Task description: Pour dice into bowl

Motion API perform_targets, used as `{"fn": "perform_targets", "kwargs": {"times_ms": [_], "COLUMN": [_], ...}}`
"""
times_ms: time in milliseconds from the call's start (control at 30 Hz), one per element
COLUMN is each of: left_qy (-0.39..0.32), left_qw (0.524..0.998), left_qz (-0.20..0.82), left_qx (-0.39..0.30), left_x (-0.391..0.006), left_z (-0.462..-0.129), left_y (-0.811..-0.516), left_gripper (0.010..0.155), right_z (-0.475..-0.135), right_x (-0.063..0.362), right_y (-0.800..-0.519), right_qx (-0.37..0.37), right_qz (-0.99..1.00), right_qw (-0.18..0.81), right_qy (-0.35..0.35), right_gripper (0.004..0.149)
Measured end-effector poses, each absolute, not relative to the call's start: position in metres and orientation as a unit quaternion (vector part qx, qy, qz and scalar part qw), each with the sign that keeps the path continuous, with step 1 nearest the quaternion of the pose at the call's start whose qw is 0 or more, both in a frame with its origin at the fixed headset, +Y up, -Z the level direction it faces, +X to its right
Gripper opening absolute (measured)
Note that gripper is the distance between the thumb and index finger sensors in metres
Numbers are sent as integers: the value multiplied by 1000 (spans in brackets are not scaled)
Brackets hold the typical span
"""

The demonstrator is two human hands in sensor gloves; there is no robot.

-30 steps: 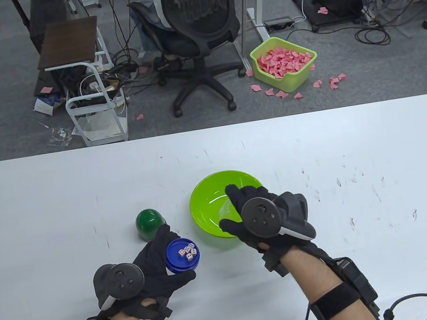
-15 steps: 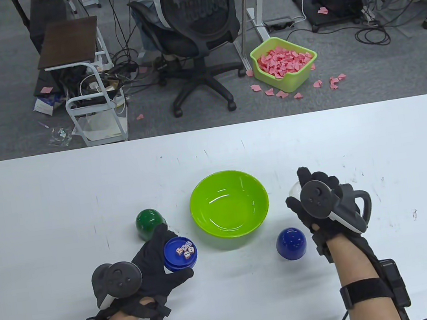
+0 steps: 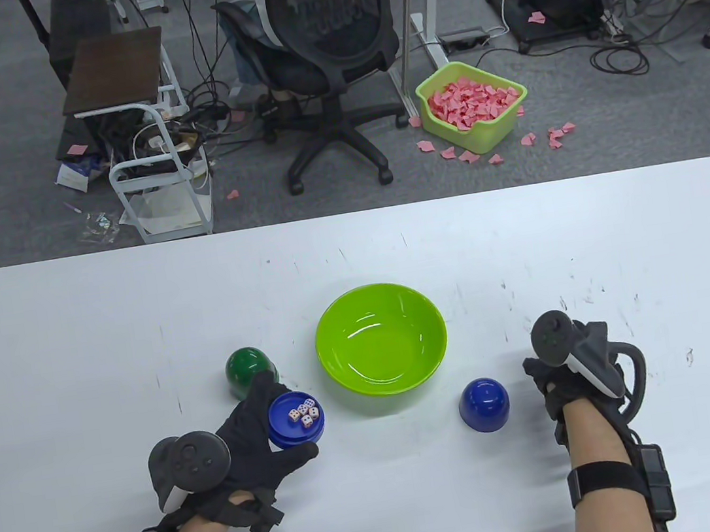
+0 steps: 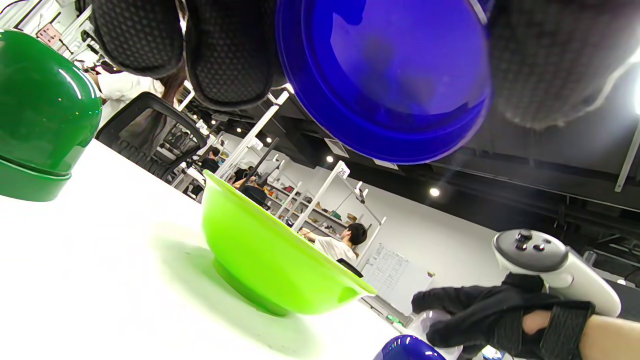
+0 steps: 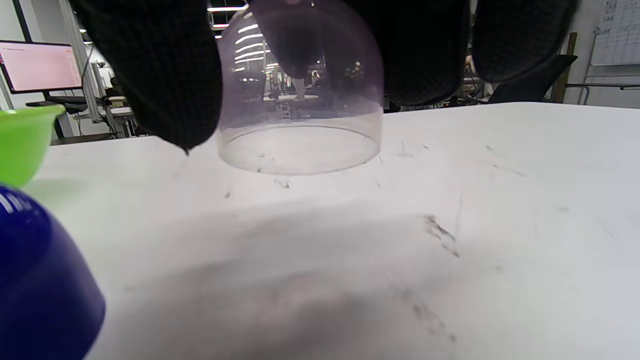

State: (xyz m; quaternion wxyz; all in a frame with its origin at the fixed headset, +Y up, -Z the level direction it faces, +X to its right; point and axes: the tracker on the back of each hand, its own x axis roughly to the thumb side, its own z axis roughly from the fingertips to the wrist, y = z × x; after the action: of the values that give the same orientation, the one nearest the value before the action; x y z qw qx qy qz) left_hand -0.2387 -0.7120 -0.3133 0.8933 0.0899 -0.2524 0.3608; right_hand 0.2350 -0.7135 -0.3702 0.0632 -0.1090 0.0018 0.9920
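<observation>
Dark green, glossy and dome-shaped, a cover (image 3: 250, 372) stands on the white table (image 3: 75, 345) at lower left of centre in the table view, seated on a matching green base. Just below and right of it, the left hand (image 3: 249, 449) grips a blue dish (image 3: 296, 421) between thumb and fingers; the dish is held clear of the table, roughly level, mouth upward. Five white dice (image 3: 303, 415) lie inside it. In the left wrist view the dish's blue underside (image 4: 385, 75) fills the upper centre, with gloved fingertips (image 4: 230, 55) against its left edge and the thumb at its right.

The lime-green bowl (image 3: 381, 339) sits at the centre of the table view, upright, just right of the blue dish and apart from it. No dice are visible in it.

Right of the bowl, at lower centre-right, a blue dome (image 3: 484, 405) stands mouth-down on the table, near the bowl but not touching.

At lower right, the right hand (image 3: 559, 382) is curled downward, its tracker tilted up. The right wrist view shows its fingers wrapped over the top of a clear dome (image 5: 300, 100), mouth down, the rim just above or at the table surface; contact cannot be determined. The blue dome shows at that view's lower left corner.
</observation>
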Motion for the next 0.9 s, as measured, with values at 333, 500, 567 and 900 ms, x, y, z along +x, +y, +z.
{"fn": "perform_targets", "kwargs": {"times_ms": [333,500,567,900], "left_qy": [-234,-221,-217,-202], "left_qw": [890,883,881,871], "left_qz": [382,405,413,441], "left_qx": [89,84,82,72], "left_x": [-244,-245,-246,-248], "left_z": [-317,-317,-318,-319], "left_y": [-712,-713,-713,-715], "left_gripper": [113,114,114,113], "right_z": [-371,-372,-372,-370], "right_x": [239,235,234,236], "right_y": [-738,-744,-747,-728], "right_qx": [-127,-128,-130,-135], "right_qz": [989,988,988,985], "right_qw": [66,66,63,92], "right_qy": [24,47,54,58], "right_gripper": [86,86,86,91]}}
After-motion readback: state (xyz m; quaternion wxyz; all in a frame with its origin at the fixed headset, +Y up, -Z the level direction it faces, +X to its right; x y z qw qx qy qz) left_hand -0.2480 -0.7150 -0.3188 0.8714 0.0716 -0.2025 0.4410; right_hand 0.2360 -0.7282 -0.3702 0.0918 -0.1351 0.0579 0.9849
